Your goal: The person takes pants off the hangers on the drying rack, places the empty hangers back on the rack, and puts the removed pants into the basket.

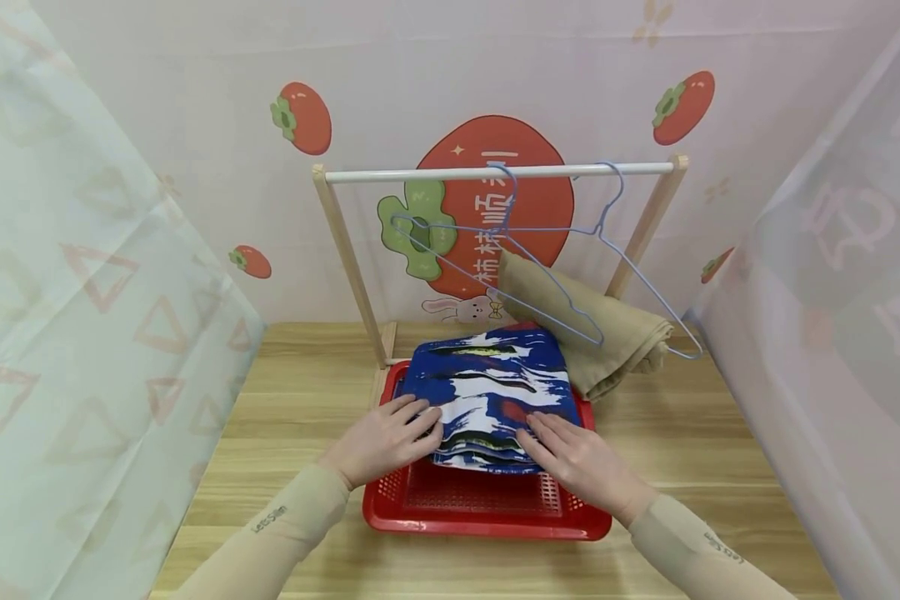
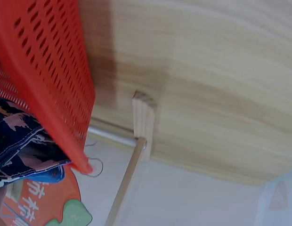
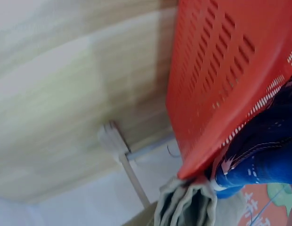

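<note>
A folded blue and white patterned cloth garment (image 1: 487,392) with dark and red patches lies in a red plastic basket (image 1: 487,527), its back part over the far rim. My left hand (image 1: 386,440) rests on the garment's near left side, fingers spread loosely over the fabric. On the near right side, my right hand (image 1: 581,458) touches the top with its fingers extended. Folded layers show along the garment's near edge. Both wrist views catch part of the garment (image 2: 14,141) inside the basket (image 3: 216,80); the fingers are not plainly seen there.
Behind the basket stands a wooden rack with a white rail (image 1: 420,175). Two blue wire hangers (image 1: 506,225) hang from it. A folded khaki cloth (image 1: 600,325) lies at the basket's back right. Printed sheets (image 1: 82,292) enclose the wooden tabletop (image 1: 292,400) at the back and sides.
</note>
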